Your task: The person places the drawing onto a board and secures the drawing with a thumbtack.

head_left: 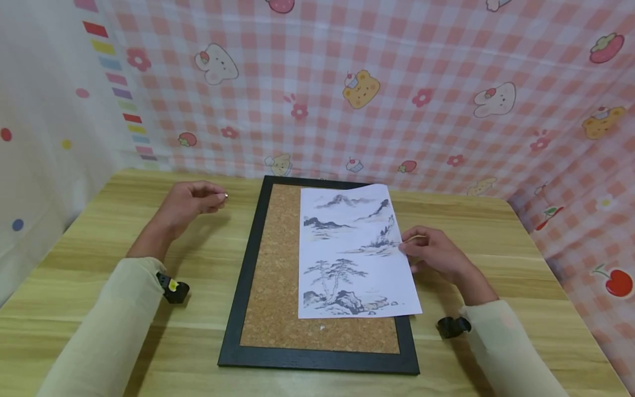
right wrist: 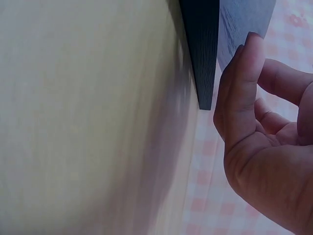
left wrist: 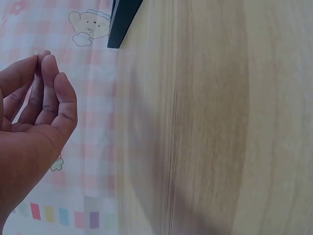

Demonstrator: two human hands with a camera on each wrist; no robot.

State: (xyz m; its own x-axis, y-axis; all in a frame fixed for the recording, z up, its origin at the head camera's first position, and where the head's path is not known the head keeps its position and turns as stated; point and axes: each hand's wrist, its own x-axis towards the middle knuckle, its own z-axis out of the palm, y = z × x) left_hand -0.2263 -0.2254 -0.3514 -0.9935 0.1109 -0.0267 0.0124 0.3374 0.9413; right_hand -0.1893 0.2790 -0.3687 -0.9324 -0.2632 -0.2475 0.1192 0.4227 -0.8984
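Note:
A white sheet of paper (head_left: 347, 248) printed with ink-style mountains and pine trees lies over the cork board (head_left: 278, 264), set off to the right and overlapping the black frame (head_left: 317, 358). My right hand (head_left: 436, 253) pinches the sheet's right edge between thumb and fingers. In the right wrist view, those fingers (right wrist: 252, 63) hold the paper (right wrist: 242, 29) beside the frame. To the left of the board, my left hand (head_left: 190, 204) is raised above the table. A tiny shiny pin-like piece (head_left: 226, 196) sits between its thumb and fingertips, also showing in the left wrist view.
The framed board rests on a light wooden table (head_left: 99, 309). A tiny white speck (head_left: 322, 327) is on the cork below the sheet. Behind the table hangs a pink checked curtain (head_left: 317, 110); a white dotted cloth (head_left: 39, 138) hangs at the left.

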